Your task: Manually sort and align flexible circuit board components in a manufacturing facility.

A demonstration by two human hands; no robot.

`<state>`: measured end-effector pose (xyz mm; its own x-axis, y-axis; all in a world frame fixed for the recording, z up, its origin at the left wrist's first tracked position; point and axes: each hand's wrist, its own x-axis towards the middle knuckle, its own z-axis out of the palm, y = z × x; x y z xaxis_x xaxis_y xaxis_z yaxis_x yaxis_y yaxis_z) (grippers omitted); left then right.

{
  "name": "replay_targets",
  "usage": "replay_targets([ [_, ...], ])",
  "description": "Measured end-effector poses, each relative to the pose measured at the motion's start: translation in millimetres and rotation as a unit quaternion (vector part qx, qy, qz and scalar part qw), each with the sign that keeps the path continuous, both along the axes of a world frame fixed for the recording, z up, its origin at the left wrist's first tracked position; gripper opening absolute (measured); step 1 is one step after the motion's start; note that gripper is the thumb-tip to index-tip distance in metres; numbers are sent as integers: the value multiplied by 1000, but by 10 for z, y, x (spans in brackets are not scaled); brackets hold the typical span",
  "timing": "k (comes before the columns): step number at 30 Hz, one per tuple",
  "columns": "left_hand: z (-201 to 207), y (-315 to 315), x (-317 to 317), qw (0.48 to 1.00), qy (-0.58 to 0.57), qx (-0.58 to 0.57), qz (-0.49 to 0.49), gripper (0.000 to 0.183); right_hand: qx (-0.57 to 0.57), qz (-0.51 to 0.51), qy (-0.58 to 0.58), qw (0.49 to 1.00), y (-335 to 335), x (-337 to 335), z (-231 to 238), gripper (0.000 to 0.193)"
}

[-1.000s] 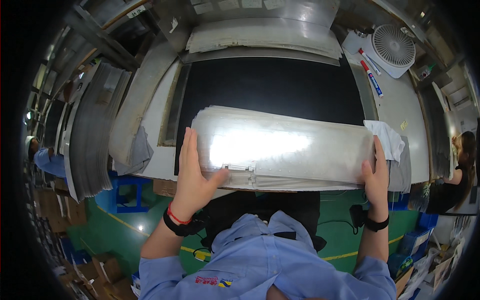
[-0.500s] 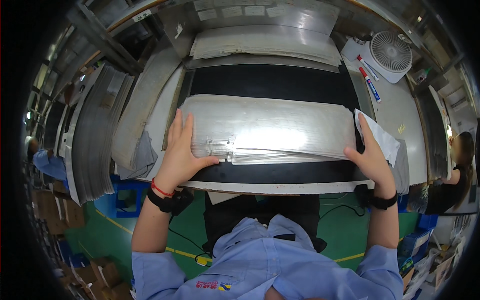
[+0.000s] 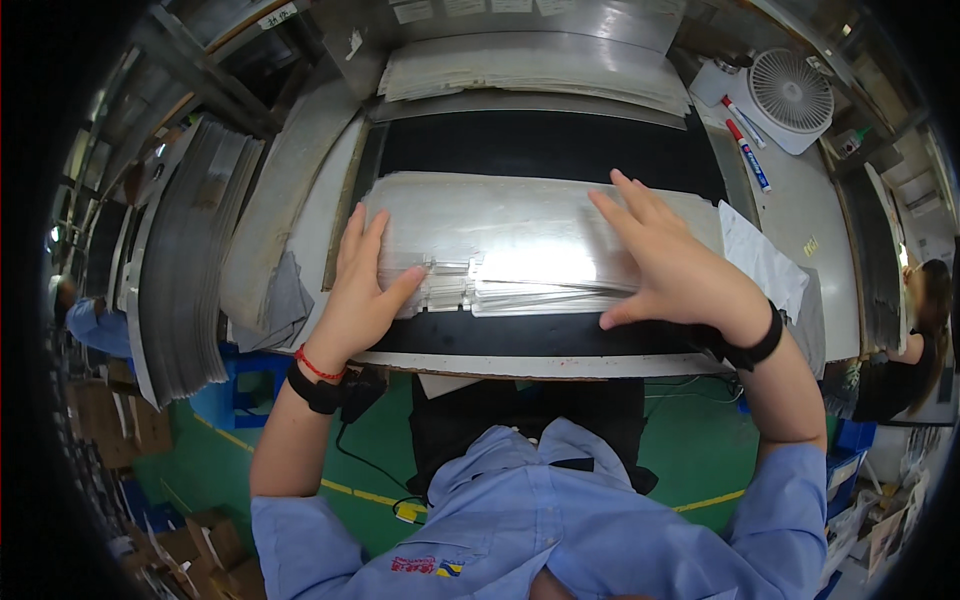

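A stack of thin silvery metal sheets (image 3: 510, 225) lies on the black mat (image 3: 550, 150) in front of me, with notched tabs along its near left edge. The sheets at the near edge are slightly fanned. My left hand (image 3: 362, 285) rests against the stack's left end, fingers apart and thumb over the near left corner. Over the right part of the stack is my right hand (image 3: 675, 265), fingers spread and nothing gripped; whether it touches the top sheet I cannot tell. A white cloth or paper (image 3: 765, 262) lies just beyond the stack's right end.
More metal sheets (image 3: 530, 65) lie at the back. Tall sheet stacks (image 3: 190, 250) stand at the left beside a grey cloth (image 3: 275, 305). A white fan (image 3: 790, 95) and a red-capped marker (image 3: 748, 155) are at the right. A person (image 3: 895, 340) is at the far right.
My right hand has moved left from the stack's right end to over its top. My left hand stays at the left end, with its thumb shifted slightly up and left.
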<state>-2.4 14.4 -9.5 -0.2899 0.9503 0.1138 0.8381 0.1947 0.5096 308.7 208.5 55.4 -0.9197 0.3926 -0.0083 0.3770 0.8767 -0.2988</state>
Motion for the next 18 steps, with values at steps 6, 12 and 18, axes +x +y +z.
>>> replay_targets([
  [6, 189, 6, 2, 998, -23, -49, -39, 71, 12, -19, -113, 993, 228, -264, -42, 126],
  [12, 756, 364, -523, 969, -178, -62, -160, 64, 35, 0, -64, 997, 333, -176, -84, 121],
  [18, 676, 1111, -814, 934, -326, -68, -131, 55, 23, 63, -28, 997, 51, -309, 122, 66],
])
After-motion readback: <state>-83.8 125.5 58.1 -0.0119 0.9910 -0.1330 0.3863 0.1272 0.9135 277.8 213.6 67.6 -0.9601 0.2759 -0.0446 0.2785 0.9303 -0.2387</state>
